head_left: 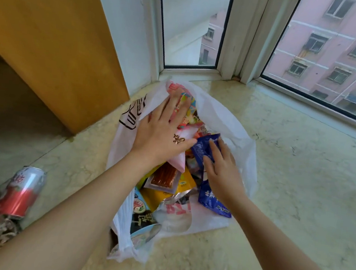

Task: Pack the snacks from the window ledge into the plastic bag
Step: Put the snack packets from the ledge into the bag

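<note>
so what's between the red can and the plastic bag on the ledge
In the head view, the left forearm crosses the bare marble ledge between the red can and the plastic bag.

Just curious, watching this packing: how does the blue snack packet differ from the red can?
The blue snack packet is a soft, crinkled wrapper lying in the white plastic bag under the right hand. The red can is rigid and round, standing tilted outside the bag, untouched. Both carry white lettering.
</note>
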Available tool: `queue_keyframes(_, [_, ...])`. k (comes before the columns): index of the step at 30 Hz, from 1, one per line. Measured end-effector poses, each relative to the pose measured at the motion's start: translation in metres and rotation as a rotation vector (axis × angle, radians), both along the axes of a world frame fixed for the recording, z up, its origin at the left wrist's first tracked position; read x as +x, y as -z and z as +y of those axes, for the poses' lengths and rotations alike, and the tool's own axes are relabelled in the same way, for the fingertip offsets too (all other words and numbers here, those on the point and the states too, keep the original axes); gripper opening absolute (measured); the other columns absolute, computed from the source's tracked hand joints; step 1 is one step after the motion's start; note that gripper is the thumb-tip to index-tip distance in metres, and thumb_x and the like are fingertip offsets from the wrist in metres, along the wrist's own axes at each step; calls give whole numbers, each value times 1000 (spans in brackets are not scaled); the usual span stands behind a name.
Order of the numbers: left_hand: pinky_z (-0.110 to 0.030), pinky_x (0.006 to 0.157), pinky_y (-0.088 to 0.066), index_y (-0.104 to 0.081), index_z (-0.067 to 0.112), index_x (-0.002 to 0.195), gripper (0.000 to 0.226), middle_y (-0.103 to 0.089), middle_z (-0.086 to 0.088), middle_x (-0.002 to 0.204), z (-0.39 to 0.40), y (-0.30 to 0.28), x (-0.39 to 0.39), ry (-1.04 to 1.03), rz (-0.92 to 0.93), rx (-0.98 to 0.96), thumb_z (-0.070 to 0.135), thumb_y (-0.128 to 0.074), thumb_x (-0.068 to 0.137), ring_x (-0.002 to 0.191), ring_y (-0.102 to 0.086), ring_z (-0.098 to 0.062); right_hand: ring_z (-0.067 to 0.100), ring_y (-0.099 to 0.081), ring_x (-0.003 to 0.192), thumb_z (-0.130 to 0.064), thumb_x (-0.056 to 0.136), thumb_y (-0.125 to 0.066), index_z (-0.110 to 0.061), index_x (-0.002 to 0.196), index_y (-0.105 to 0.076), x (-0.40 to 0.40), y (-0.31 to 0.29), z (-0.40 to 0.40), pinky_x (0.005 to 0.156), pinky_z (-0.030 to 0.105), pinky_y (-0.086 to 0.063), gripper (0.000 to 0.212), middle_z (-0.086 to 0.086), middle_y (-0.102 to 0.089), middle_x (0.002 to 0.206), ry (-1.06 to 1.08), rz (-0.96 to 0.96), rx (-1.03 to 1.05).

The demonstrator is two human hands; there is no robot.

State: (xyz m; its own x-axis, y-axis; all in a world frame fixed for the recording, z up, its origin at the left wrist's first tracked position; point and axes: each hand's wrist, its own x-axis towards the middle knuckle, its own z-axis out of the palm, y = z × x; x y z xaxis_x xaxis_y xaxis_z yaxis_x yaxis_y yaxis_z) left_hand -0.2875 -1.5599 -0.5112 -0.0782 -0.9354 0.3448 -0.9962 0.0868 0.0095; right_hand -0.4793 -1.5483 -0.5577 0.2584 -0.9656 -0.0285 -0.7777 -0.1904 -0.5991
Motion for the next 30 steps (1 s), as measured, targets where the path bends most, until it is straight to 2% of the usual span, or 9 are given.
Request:
queue_keyframes(3, [-39, 93, -45, -13, 25, 154, 90, -9, -2, 161, 13, 3, -5, 117, -127, -48, 73, -39, 83, 148, -8, -19, 6, 5, 146, -41, 102, -27, -27, 153, -8, -6, -4, -4, 116, 25, -6, 56, -8, 5, 161, -105, 22, 96])
queue_keyframes(5, [-48, 102, -36, -15, 24, 153, 85, -9, -2, 161, 22, 7, -14, 166, -203, -52, 71, -38, 85, 148, -9, -20, 8, 3, 147, -41, 102, -27, -28, 153, -9, -10, -8, -4, 117, 31, -14, 55, -8, 2, 161, -93, 101, 57])
queue_keyframes(8, [-53, 115, -2, -19, 17, 153, 79, -13, -4, 160, 36, 18, -33, 200, -370, -38, 63, -35, 90, 147, -9, -21, 27, -33, 140, -17, 92, -56, -13, 143, -41, -17, -15, 0, 103, 44, -43, 53, 10, -36, 151, -102, 272, -255])
queue_keyframes(10, [-51, 115, 3, -32, 13, 149, 74, -27, -6, 156, 44, 29, -47, 226, -457, 5, 59, -37, 91, 145, -15, -20, 34, -52, 124, -5, 77, -59, -7, 126, -59, -25, -14, 1, 92, 43, -46, 48, 16, -56, 133, -113, 393, -504])
queue_keyframes(15, [-48, 115, 6, -29, 17, 149, 70, -32, -11, 153, 48, 48, -77, 218, -380, 213, 59, -31, 94, 144, -24, -24, 39, -54, 116, 3, 62, -58, -9, 125, -58, -49, -27, -1, 89, 48, -45, 64, 20, -55, 127, -79, 647, -542])
queue_keyframes(18, [-50, 112, 11, -14, 25, 152, 62, -19, -12, 158, 42, 52, -87, 155, -335, 234, 51, -16, 96, 145, -19, -30, 33, -63, 81, 11, 56, -46, -12, 127, -56, -58, -33, 1, 72, 42, -46, 75, 18, -58, 122, -75, 749, -519])
queue_keyframes(22, [-51, 106, 25, 25, 28, 144, 61, 18, -10, 158, 33, 58, -86, 174, -360, 302, 46, -15, 102, 146, 12, -32, 23, -50, 52, 8, 64, -28, -14, 119, -62, -66, -37, 10, 60, 33, -30, 67, 5, -65, 84, -89, 718, -647])
queue_keyframes(25, [-53, 108, 23, 9, 28, 151, 55, 8, -7, 161, 27, 55, -88, 142, -402, 351, 43, -14, 104, 146, 10, -32, 23, -49, 54, 6, 70, -50, -17, 110, -63, -71, -43, 20, 59, 33, -29, 48, -1, -62, 75, -106, 631, -803])
queue_keyframes(30, [-53, 108, 22, 2, 30, 153, 56, 8, -6, 161, 17, 47, -96, 53, -393, 369, 44, -18, 103, 147, 7, -32, 22, -49, 54, 6, 80, -44, -19, 96, -70, -82, -62, 38, 56, 34, -30, 40, -4, -65, 79, -84, 412, -1043])
